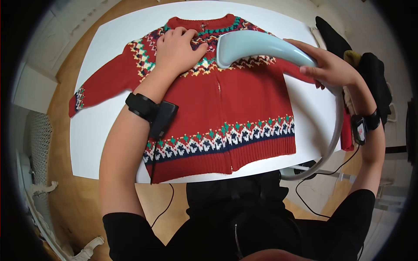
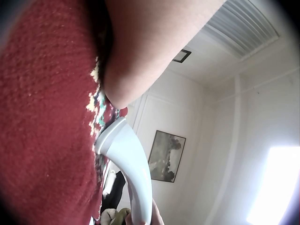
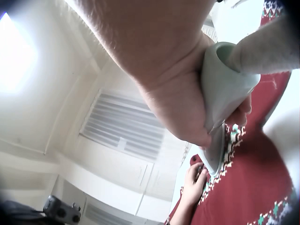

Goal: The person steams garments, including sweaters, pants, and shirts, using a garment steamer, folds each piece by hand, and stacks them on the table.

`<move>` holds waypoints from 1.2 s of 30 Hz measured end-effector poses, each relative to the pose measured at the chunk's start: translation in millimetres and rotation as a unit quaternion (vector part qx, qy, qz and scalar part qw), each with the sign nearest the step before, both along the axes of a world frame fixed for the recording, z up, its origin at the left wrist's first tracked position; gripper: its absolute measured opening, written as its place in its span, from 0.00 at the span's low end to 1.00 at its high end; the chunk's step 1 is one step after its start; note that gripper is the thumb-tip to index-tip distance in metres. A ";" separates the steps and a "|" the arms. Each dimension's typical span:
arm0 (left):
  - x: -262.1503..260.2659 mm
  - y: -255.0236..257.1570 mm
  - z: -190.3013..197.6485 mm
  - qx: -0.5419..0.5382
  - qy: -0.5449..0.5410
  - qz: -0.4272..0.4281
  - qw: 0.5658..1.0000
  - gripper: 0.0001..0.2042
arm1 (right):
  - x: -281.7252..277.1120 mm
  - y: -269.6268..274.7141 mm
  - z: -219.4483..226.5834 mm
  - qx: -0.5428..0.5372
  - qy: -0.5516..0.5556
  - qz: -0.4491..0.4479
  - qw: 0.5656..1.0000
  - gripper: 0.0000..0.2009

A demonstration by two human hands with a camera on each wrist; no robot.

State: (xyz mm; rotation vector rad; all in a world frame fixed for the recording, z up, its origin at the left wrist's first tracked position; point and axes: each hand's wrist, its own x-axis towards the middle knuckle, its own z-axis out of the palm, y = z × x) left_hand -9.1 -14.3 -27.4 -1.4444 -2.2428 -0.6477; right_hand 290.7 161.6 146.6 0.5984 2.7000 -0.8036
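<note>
A red knitted zip cardigan point(image 1: 187, 108) with patterned yoke and hem bands lies spread on a white board point(image 1: 102, 139). On its yoke, just below the collar, rests my left hand point(image 1: 180, 50), its fingers slightly bent against the knit. My right hand point(image 1: 331, 67) grips the handle of a pale blue garment steamer point(image 1: 257, 43). The steamer's head is at the patterned yoke, right of the zip, close to the left hand's thumb. In the left wrist view the steamer head point(image 2: 112, 133) meets the patterned knit. The right wrist view shows the hose end of the steamer handle point(image 3: 229, 84) beside the palm.
A grey hose point(image 1: 333, 143) curves from the handle down past the board's front right edge. Dark folded clothes point(image 1: 374, 78) sit to the right of the board. Thin black cables point(image 1: 300, 191) hang from both wrist cameras. A perforated chair back point(image 1: 40, 139) stands at left.
</note>
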 end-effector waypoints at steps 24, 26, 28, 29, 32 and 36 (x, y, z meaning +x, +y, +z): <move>-19.9 4.0 -12.4 -0.042 0.064 0.019 0.997 0.24 | 154.5 10.6 14.7 0.014 -0.006 0.033 0.999 0.43; -19.2 1.9 -13.4 -0.042 0.069 0.013 0.997 0.24 | 130.2 -0.6 10.6 -0.027 -0.002 0.063 0.998 0.44; -19.2 4.5 -14.7 -0.018 0.067 0.012 0.998 0.23 | 105.7 -17.4 12.4 -0.024 -0.040 0.073 0.996 0.43; -19.8 5.6 -13.1 -0.024 0.023 0.002 0.999 0.23 | 95.9 -24.7 12.2 -0.013 -0.053 0.131 0.990 0.42; -15.3 2.8 -8.0 -0.014 0.015 -0.002 1.000 0.21 | 79.6 -34.3 5.6 -0.076 -0.032 0.205 0.975 0.38; -17.1 2.6 -8.0 -0.022 0.008 0.003 1.000 0.20 | 99.7 -40.2 22.8 -0.015 -0.084 0.191 0.978 0.41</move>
